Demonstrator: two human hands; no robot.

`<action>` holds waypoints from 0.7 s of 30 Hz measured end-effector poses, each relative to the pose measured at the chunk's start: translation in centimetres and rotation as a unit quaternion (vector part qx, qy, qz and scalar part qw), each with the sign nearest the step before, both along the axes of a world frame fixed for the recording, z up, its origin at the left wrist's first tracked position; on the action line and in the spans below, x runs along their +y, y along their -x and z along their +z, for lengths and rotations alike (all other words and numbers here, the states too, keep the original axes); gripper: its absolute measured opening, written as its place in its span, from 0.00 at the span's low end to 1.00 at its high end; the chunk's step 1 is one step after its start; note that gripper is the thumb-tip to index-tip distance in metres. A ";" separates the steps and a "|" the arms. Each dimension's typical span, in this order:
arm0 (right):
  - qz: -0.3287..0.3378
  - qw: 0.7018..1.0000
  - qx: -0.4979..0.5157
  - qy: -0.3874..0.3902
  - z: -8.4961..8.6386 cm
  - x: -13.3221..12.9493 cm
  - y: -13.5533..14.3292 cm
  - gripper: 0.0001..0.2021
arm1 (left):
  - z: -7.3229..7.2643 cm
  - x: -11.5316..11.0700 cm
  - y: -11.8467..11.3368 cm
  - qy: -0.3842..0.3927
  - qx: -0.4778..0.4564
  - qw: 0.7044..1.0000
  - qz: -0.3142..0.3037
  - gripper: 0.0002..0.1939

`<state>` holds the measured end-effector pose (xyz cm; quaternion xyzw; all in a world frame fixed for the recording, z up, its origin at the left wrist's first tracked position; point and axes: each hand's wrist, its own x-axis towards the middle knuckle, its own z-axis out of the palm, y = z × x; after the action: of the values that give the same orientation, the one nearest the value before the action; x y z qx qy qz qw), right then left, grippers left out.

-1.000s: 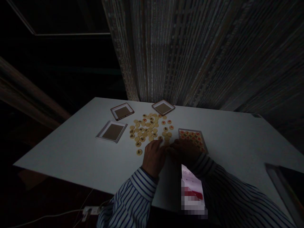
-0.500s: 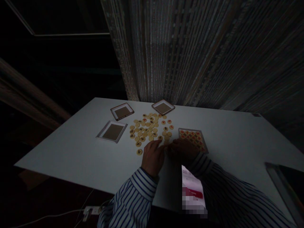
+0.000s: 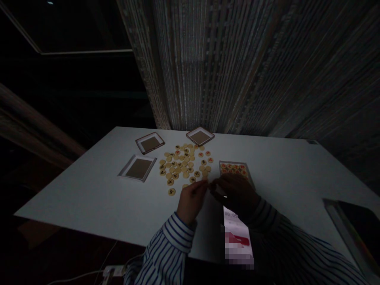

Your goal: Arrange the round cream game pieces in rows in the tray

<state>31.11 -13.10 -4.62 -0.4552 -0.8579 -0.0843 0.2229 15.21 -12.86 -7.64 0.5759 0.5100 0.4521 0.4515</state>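
Round pale pieces (image 3: 184, 169), some face down and some with black or red characters, lie scattered mid-table. At their near right edge my left hand (image 3: 191, 200) has its thumb and fingers pinched together; what is between them is too small and dark to tell. My right hand (image 3: 234, 192) is just beside it, fingers curled, its fingertips in shadow so that anything in them is hidden. Behind my right hand a clear-rimmed box (image 3: 249, 174) holds rows of red-character pieces, its near part covered by the hand.
Two brown-rimmed trays, one at the back left (image 3: 150, 143) and one at the back middle (image 3: 200, 136), and a clear-edged tray (image 3: 138, 168) stand around the pieces. A lit phone (image 3: 237, 229) is near me; a dark flat object (image 3: 353, 225) lies at the right.
The view has shifted slightly. My two hands have come a little apart at the fingertips, and my right hand covers more of the box. More pieces show beside my left hand.
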 end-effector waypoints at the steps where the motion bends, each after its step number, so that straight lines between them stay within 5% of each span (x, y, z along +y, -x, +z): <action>1: -0.003 1.000 0.003 -0.004 0.1 -0.1 -0.2 0.12 | 0.2 0.0 -0.2 0.024 -0.023 0.999 -0.005 0.11; 6: -0.009 1.000 0.000 -0.009 0.3 -0.7 -1.1 0.11 | 0.6 -0.1 -0.9 0.077 -0.081 0.993 -0.021 0.13; 21: -0.014 1.000 0.016 -0.018 0.9 -1.5 -4.3 0.12 | 2.2 0.7 -3.3 0.064 -0.083 0.990 -0.096 0.09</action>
<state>35.37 -14.57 -3.73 -0.4645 -0.8460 -0.0960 0.2434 18.55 -12.17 -5.47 0.5526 0.4412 0.4196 0.5691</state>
